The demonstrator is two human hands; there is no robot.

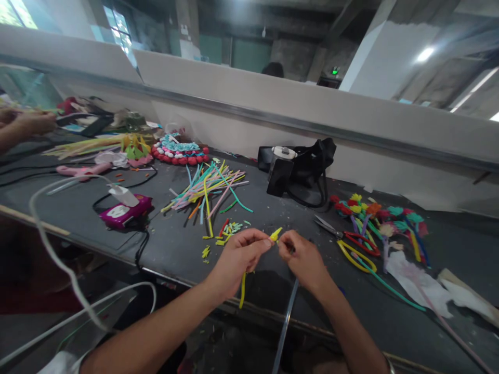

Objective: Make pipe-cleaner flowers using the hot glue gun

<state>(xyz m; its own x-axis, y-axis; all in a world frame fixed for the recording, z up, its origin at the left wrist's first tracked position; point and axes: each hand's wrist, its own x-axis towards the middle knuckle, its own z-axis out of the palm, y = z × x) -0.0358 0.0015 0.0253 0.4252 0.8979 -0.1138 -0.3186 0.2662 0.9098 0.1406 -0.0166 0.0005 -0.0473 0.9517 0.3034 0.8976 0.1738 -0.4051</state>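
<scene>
The left hand pinches a small bright-yellow fuzzy piece between thumb and fingertips, and a thin yellow stem hangs below that hand. The right hand curls just beside the piece; whether it grips anything is unclear. Short cut yellow, red and pale-green bits lie near the left hand, before a loose pile of multicoloured fuzzy stems. Open metal scissors with red and yellow handles lie right of the right hand.

No lettering can be read; the small green lit sign is too blurred
</scene>
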